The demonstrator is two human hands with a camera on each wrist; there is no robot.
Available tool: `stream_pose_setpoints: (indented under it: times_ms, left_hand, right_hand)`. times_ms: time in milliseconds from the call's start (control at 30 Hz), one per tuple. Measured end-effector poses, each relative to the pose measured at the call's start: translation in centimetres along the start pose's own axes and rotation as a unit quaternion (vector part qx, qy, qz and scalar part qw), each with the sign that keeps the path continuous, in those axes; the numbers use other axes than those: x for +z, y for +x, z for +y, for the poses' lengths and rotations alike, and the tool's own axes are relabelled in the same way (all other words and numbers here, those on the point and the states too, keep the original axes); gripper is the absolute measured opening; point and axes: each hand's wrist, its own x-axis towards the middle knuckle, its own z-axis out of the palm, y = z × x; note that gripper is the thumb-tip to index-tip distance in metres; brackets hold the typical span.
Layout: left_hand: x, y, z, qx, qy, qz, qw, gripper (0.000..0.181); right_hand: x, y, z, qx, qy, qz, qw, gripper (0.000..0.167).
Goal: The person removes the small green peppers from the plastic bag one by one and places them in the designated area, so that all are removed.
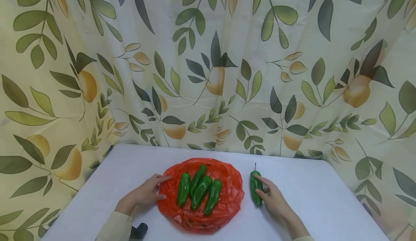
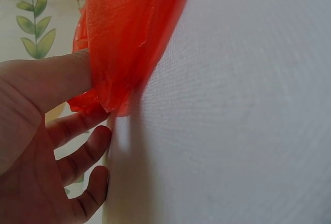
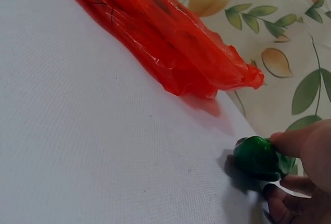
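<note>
A red plastic bag [image 1: 232, 205] lies spread in a rough round on the white table, with several green chili peppers [image 1: 212, 197] grouped on it. My left hand [image 1: 146, 192] holds the bag's left rim. In the left wrist view, the thumb and index finger of that left hand [image 2: 46, 125] meet the red plastic bag [image 2: 121, 38], and the other fingers curl below it. Right of the bag, my right hand [image 1: 273, 197] grips a single green chili pepper [image 1: 255, 183] between thumb and fingers. The right wrist view shows this chili pepper [image 3: 256, 157] end-on, low over the table.
The white table [image 1: 308, 190] reaches back to a curtain [image 1: 208, 125] printed with leaves and fruit, which also runs along both sides. A black object [image 1: 139, 231] shows beside the left sleeve at the lower edge.
</note>
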Motion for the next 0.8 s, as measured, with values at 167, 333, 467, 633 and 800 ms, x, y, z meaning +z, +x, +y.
stream_pose_setpoints:
  times_ms: [167, 333, 467, 633, 800]
  left_hand:
    - [0.0, -0.1, -0.1, 0.005, 0.000, 0.001, 1.0000, 0.067]
    - [-0.1, -0.2, -0.1, 0.027, 0.011, 0.001, 0.9996, 0.067]
    - [0.0, -0.2, -0.2, 0.024, 0.011, 0.001, 0.9997, 0.067]
    - [0.0, -0.1, -0.1, 0.022, 0.009, 0.000, 0.9997, 0.066]
    - [0.0, -0.1, -0.1, 0.011, 0.005, 0.001, 0.9999, 0.066]
  right_hand:
    - [0.0, 0.0, 0.0, 0.003, -0.005, 0.004, 1.0000, 0.057]
    - [-0.1, 0.0, 0.1, 0.010, -0.006, 0.007, 0.9999, 0.059]
    - [-0.2, 0.0, 0.1, 0.021, -0.019, 0.013, 0.9995, 0.061]
    - [-0.4, -0.1, -0.3, 0.019, -0.042, 0.028, 0.9985, 0.061]
    - [-0.6, -0.5, -1.3, -0.001, -0.050, 0.043, 0.9978, 0.060]
